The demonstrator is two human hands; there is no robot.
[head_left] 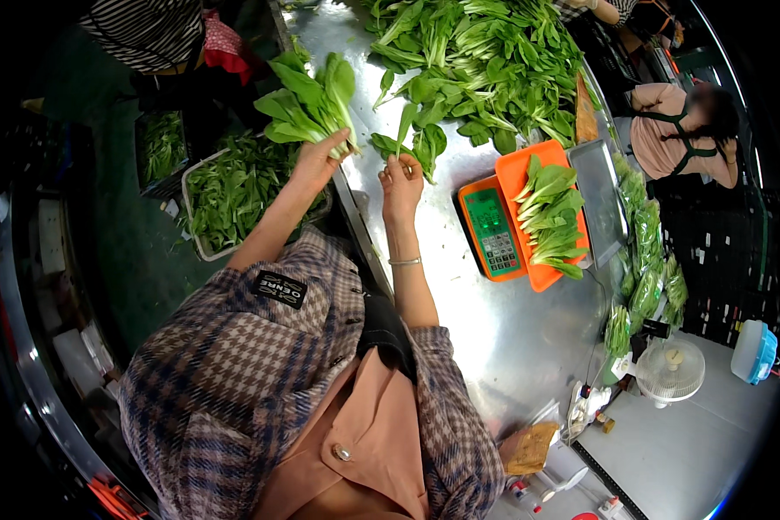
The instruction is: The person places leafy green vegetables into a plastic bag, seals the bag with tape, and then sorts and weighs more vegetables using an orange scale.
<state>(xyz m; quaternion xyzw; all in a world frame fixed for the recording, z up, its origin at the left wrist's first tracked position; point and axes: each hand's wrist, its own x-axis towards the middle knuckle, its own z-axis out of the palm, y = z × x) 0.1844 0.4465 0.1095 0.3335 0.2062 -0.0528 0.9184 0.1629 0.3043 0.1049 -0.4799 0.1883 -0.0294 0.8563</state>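
Note:
A bunch of leafy greens (308, 97) with pale stems is gripped near its base in my left hand (325, 154), over the table's left edge. My right hand (401, 180) pinches a single green leaf (405, 126) by its stalk, pointing away from me. Just beyond that hand, loose leaves (430, 144) lie on the metal table (459, 329). A large heap of greens (485, 61) covers the far end. Right of my hands stands an orange scale (491, 227) with a lit green display, and an orange tray (509, 165) holding a row of greens (546, 212).
Left of the table, a pale crate (188, 204) full of greens sits low, with a dark crate (139, 165) behind it. Bagged greens (646, 260) and a fan (670, 371) line the right side. A person (667, 130) stands beyond; another in stripes (147, 35) is far left.

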